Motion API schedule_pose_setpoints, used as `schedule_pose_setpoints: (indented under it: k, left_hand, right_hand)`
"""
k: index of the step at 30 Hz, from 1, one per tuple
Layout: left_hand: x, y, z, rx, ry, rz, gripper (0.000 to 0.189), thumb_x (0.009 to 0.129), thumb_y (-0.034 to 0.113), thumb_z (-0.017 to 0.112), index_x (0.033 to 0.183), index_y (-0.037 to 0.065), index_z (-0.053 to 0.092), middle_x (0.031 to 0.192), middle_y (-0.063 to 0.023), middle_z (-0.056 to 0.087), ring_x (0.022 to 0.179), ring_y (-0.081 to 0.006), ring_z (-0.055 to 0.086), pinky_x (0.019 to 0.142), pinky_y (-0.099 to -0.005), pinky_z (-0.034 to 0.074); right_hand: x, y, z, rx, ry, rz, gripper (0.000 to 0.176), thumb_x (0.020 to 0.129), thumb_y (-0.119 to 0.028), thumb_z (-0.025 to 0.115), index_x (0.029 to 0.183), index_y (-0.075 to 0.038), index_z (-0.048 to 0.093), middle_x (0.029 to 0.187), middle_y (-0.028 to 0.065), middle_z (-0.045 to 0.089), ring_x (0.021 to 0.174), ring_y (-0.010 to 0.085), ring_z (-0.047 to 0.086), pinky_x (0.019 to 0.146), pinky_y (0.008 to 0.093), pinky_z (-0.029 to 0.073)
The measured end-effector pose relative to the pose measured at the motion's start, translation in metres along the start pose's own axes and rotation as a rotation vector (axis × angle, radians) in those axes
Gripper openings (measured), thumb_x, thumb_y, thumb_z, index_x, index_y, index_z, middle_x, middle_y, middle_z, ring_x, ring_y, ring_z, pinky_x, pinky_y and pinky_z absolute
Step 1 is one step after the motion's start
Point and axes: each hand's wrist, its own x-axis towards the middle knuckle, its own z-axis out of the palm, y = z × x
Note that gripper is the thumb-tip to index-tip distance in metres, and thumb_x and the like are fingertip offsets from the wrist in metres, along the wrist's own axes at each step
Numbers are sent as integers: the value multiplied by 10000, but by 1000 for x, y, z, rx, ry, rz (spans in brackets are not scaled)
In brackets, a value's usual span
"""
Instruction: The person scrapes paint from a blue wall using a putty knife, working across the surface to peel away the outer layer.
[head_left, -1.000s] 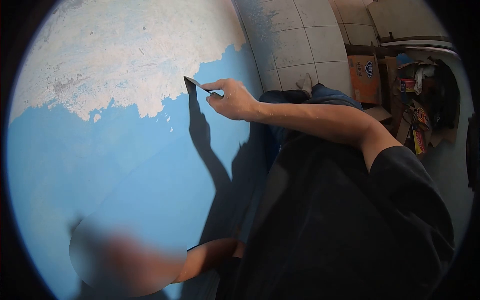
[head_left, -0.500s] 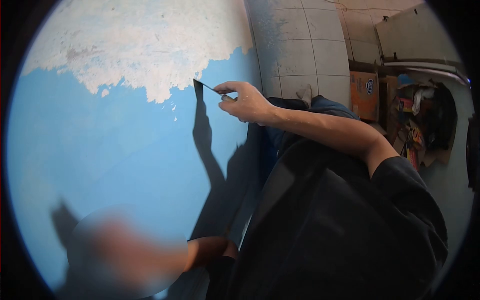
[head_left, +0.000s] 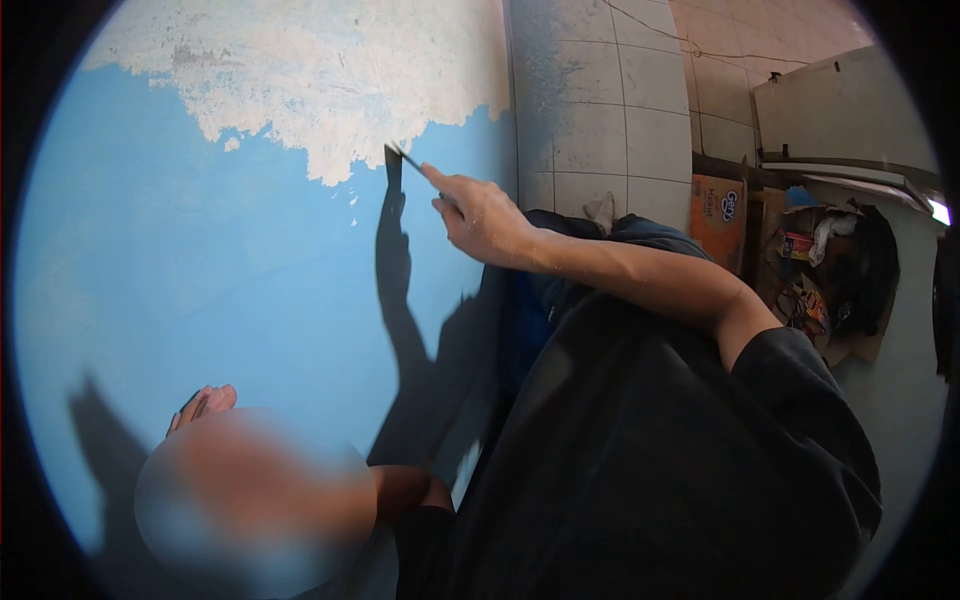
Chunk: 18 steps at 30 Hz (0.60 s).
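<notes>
In my right hand (head_left: 485, 222) is a thin scraper (head_left: 410, 160), its handle closed inside my fingers and my index finger stretched along it. The blade's tip meets its own shadow on the wall, at the ragged edge between the blue paint (head_left: 250, 270) and the bare whitish patch (head_left: 300, 70). Small pale flecks (head_left: 352, 205) show in the blue just below that edge. At the lower left, my left hand (head_left: 205, 402) is against or close to the blue wall. Its fingertips stick out, while a blurred round area hides the rest of it.
A tiled floor (head_left: 590, 130) runs along the wall's foot, with a foot (head_left: 602, 212) on it. To the right stand an orange carton (head_left: 718, 222) and an open box of mixed items (head_left: 830, 265). A pale panel (head_left: 830, 110) and a cable (head_left: 740, 57) lie beyond.
The view has shifted a little. My right hand has turned, with the scraper still at the paint edge. Fingertips of my left hand now show above the blurred area.
</notes>
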Motion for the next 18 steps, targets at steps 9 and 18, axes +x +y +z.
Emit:
schedule_pose_setpoints:
  k: [9,18]
  left_hand:
    - [2,1,0,0,-4,3,165,969,45,573,974,-66,695,826,-147,741,815,-316,718,840,-451,571]
    - [3,4,0,12,-12,-6,179,983,48,560,969,-74,690,820,-153,736,822,-318,712,827,-451,574]
  right_hand:
    - [10,9,14,-7,98,-26,500,967,-30,526,1451,77,458,1333,328,545,1213,452,569,1039,444,468]
    - [6,16,17,119,121,-44,518,950,-2,537,1453,85,452,1295,312,591,1030,417,660,926,444,513]
